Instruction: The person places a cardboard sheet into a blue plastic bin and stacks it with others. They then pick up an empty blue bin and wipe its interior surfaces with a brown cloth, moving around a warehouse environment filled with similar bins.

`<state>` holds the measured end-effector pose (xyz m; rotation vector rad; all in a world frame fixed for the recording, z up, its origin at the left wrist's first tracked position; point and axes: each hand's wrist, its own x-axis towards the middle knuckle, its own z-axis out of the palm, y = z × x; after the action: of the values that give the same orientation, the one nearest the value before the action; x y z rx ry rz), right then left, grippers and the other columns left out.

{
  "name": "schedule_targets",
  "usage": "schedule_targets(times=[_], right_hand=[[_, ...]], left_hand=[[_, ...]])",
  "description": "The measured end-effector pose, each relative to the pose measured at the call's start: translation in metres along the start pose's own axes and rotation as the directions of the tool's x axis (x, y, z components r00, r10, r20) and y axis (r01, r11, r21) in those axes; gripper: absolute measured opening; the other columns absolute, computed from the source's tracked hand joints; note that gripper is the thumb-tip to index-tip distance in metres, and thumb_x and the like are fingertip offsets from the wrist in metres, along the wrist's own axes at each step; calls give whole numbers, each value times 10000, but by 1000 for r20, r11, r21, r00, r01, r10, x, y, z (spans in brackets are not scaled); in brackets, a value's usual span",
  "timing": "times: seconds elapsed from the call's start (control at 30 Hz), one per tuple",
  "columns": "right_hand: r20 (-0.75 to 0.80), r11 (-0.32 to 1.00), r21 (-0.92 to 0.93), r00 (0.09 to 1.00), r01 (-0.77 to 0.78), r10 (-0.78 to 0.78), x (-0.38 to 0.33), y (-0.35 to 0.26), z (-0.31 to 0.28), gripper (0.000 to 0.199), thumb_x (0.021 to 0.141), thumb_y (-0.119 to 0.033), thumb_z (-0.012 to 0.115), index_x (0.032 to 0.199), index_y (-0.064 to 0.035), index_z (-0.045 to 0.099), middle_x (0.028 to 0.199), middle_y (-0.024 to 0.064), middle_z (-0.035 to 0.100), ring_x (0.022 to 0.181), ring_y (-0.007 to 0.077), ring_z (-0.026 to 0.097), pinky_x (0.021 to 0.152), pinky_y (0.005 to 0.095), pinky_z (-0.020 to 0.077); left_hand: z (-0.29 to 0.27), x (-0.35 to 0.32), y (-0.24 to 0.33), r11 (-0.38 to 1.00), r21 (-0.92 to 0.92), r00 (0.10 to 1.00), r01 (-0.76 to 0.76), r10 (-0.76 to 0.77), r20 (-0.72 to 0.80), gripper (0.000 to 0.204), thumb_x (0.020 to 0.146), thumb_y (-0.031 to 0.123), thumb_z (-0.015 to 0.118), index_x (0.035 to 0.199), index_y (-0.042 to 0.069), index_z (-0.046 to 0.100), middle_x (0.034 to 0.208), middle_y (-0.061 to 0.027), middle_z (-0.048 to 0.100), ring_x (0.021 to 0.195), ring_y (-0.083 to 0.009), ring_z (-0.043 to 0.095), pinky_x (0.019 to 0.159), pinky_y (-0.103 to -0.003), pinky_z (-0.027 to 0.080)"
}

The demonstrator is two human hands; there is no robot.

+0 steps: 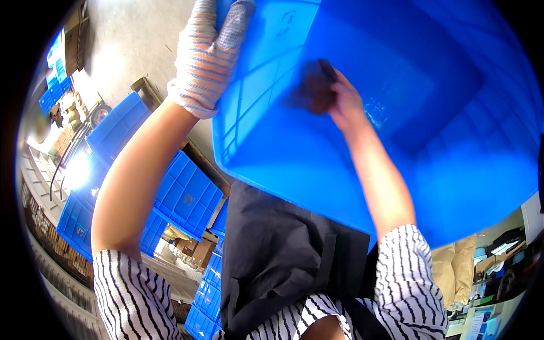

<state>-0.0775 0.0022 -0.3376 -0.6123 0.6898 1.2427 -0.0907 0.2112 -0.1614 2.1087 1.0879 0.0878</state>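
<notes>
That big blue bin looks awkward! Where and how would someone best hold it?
Probably by the left rim of the blue bin, coming from the left. The opening faces the wearer, leaving that edge exposed, and the wall looks thin enough to pinch, thumb inside, fingers outside. The gloved left hand is on this side; the right hand holds a blurred dark item inside.

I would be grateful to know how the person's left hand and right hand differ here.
The left hand wears a pale knitted glove with grey and orange stripes; the right hand looks bare. The left hand is at the left edge of the large blue plastic crate; the right hand is inside it, holding a dark brown object, too blurred to identify.
</notes>
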Motion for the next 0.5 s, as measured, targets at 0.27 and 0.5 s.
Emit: schedule_targets(times=[0.27, 0.5], right_hand=[[109, 978, -181, 990, 103, -84, -117, 85, 159, 530, 885, 21, 349, 1410, -51, 331, 1224, 66, 507, 987, 121, 525, 816, 245, 449], [436, 74, -839, 748, 539, -501, -139, 129, 178, 551, 808, 26, 496, 1346, -47, 403, 1374, 197, 384, 1215, 450, 378, 942, 460, 373]], left_hand=[[-11, 1, 9, 981, 70, 983, -184, 183, 16, 266, 955, 288, 413, 1025, 47, 500, 773, -146, 545, 681, -274, 525, 650, -362, 439], [-7, 6, 20, 961, 111, 967, -255, 254, 27, 212, 948, 262, 419, 1025, 70, 464, 764, -237, 553, 721, -435, 549, 648, -454, 446]])
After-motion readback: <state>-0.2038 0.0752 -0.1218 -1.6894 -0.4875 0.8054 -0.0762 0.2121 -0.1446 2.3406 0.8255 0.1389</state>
